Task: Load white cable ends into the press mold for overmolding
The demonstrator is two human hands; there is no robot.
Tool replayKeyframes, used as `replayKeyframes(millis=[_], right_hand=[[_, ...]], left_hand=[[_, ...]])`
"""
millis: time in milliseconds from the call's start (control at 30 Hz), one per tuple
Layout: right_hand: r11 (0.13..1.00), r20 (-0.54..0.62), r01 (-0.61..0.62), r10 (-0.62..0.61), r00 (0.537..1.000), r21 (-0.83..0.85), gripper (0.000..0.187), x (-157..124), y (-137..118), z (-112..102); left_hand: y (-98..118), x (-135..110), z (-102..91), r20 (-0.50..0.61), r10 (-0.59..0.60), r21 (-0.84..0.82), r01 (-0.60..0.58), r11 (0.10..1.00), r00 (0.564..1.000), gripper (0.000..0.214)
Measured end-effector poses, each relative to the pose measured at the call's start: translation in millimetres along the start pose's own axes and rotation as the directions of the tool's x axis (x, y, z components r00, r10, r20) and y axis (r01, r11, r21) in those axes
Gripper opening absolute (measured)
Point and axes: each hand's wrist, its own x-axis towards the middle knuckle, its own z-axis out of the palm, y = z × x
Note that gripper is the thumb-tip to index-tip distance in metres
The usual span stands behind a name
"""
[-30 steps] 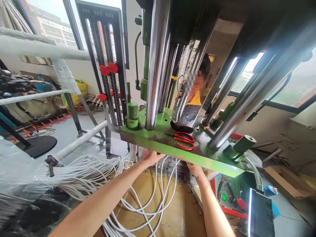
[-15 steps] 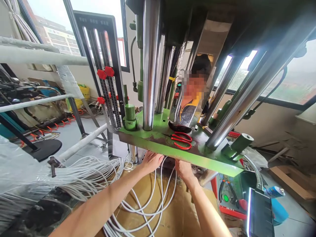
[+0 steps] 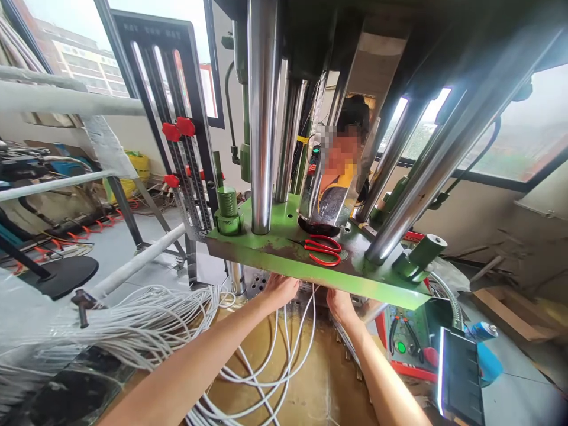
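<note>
My left hand (image 3: 283, 290) reaches under the front edge of the green press plate (image 3: 266, 260). White cables (image 3: 287, 337) rise close beside it in loose loops; its fingertips are hidden, so I cannot tell what it holds. To the right, also just below the plate edge, is my right hand (image 3: 341, 305). Its fingers are mostly out of sight under the plate, and the nearest cable end stands apart from it. Red-handled scissors (image 3: 323, 248) lie on top of the plate.
A thick bundle of white cables (image 3: 173, 313) lies at left. Steel columns (image 3: 261, 136) rise from the plate, with a person behind them. At right are a lamp (image 3: 459, 376), a red-edged toolbox with pliers (image 3: 406, 337) and a cardboard box (image 3: 515, 316).
My right hand has shifted right, away from the cables, and the gap between my hands is wider. My left hand stays under the plate edge. The view has turned slightly right.
</note>
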Motion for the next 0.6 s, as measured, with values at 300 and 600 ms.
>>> replayKeyframes(millis=[300,600], right_hand=[[0.989,0.069,0.026,-0.016,0.997,-0.143,0.019,-10,-11,3],[0.969,0.155,0.055,-0.017,0.988,-0.242,0.018,-10,-25,-2]], left_hand=[[29,14,20.4,0.063,-0.156,-0.009,0.157,0.988,0.986,0.02],[16,8,14.3,0.098,0.029,0.043,-0.033,0.999,0.995,0.019]])
